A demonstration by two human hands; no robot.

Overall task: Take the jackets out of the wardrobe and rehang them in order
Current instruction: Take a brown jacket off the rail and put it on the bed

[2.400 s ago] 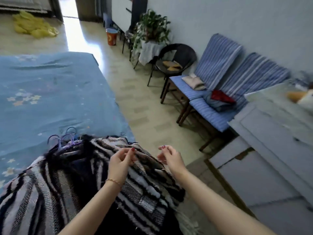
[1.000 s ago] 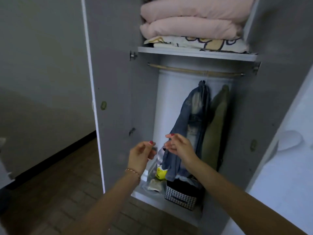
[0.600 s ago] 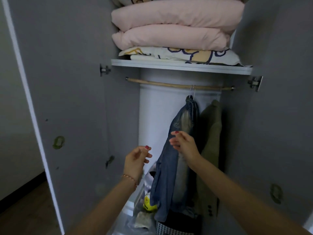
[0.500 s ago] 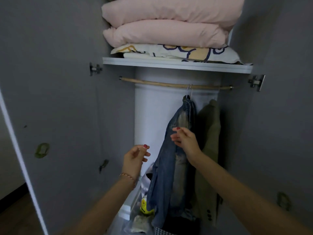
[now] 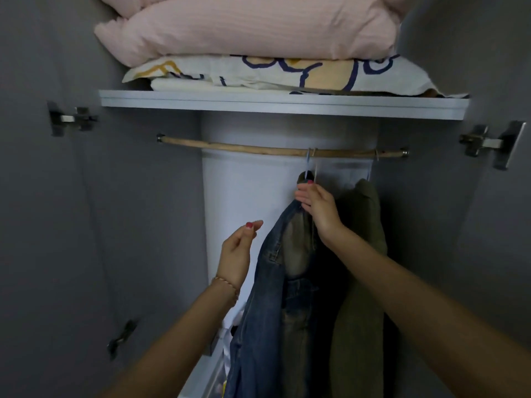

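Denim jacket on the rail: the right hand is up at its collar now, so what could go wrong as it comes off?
1. The right hand grips the denim jacket at the collar, just under its hanger hook; pulling outward before lifting could snag the hook on the wooden rail.
2. The olive jacket hangs close beside it and may get dragged along.
3. The left hand holds nothing, so the jacket's lower part is unsupported.

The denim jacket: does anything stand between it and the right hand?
Nothing visible does. The right hand already touches the top of the denim jacket, just under its hanger hook. The olive jacket hangs to the right, behind the hand.
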